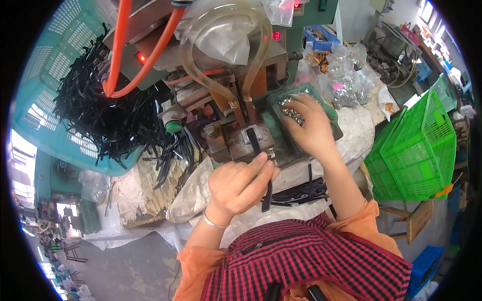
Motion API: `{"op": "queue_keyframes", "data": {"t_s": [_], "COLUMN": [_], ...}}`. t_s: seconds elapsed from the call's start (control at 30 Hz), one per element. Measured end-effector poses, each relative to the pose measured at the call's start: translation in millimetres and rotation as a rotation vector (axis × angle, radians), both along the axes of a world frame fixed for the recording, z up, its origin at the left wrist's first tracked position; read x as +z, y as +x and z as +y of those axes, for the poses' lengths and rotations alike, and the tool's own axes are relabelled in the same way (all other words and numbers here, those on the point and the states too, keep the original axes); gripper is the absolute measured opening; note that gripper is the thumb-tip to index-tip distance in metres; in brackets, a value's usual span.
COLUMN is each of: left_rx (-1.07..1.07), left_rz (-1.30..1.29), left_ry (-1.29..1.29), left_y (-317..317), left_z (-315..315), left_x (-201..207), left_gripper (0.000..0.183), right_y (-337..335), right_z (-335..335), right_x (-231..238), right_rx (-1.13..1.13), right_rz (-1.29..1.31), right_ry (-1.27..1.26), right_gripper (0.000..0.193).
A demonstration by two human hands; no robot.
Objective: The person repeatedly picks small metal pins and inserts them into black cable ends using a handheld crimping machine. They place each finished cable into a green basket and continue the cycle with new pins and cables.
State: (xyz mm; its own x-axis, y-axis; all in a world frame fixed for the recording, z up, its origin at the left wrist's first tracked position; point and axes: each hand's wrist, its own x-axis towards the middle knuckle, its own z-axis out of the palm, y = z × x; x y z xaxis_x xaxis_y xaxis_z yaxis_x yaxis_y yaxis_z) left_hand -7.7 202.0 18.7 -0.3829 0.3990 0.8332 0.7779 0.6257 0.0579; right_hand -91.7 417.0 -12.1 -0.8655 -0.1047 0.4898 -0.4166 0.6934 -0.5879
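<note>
A black strap (254,142) runs from the small metal block of a bench machine (233,145) toward me. My left hand (238,185) is closed on it, thumb and fingers pinching it just in front of the block; its free end hangs below my fingers. My right hand (309,125) reaches over a green metal tray (329,106) on the right. Its thumb and fingers are apart and curved down around small shiny metal pieces (291,111). The fingertips are slightly blurred and touch or nearly touch the pieces.
A turquoise basket (42,128) heaped with black straps (110,110) stands left. Orange hoses (155,65) and a clear tube (188,50) cross the machine. More straps (301,191) lie near my apron. Plastic bags of metal parts (346,88) and green crates (414,145) are right.
</note>
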Motion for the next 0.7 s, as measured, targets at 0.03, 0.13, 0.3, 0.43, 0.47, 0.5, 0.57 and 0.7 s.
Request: {"op": "queue_keyframes", "data": {"t_s": [0.03,0.13,0.3,0.43,0.47,0.5,0.57,0.7], "left_rx": [0.000,-0.006,-0.015,-0.003,0.021,0.052,0.138,0.645], "left_rz": [0.021,0.058,0.038,-0.005,-0.032,-0.061,-0.124,0.011], "left_ry": [-0.004,0.008,0.029,0.059,0.051,0.046,0.028,0.189], "left_y": [-3.1,-6.8,-7.0,-0.8,2.4,9.5,30.9,51.8], "left_z": [-0.1,1.2,1.7,5.5,5.3,3.5,-14.1,-109.9], "left_x": [-3.2,-11.0,-11.9,-6.9,-3.3,1.0,-3.9,-39.2], "left_gripper": [0.025,0.025,0.025,0.025,0.024,0.023,0.023,0.010], "right_y": [-8.9,-14.1,-26.8,-66.0,-73.9,-74.3,-59.3,-30.4], "right_z": [16.5,40.8,27.5,-6.4,-11.3,-15.5,-7.1,23.5], "right_x": [-27.1,-63.2,-64.9,-56.5,-62.1,-65.3,-65.1,-68.7], "right_rx": [-0.166,-0.278,-0.232,-0.148,-0.151,-0.180,-0.201,-0.182], "right_rz": [0.007,0.100,0.230,0.277,0.263,0.211,0.177,0.209], "right_ry": [0.233,0.244,0.204,0.298,0.355,0.340,0.360,0.140], "right_gripper": [0.031,0.021,0.014,0.009,0.009,0.010,0.010,0.010]}}
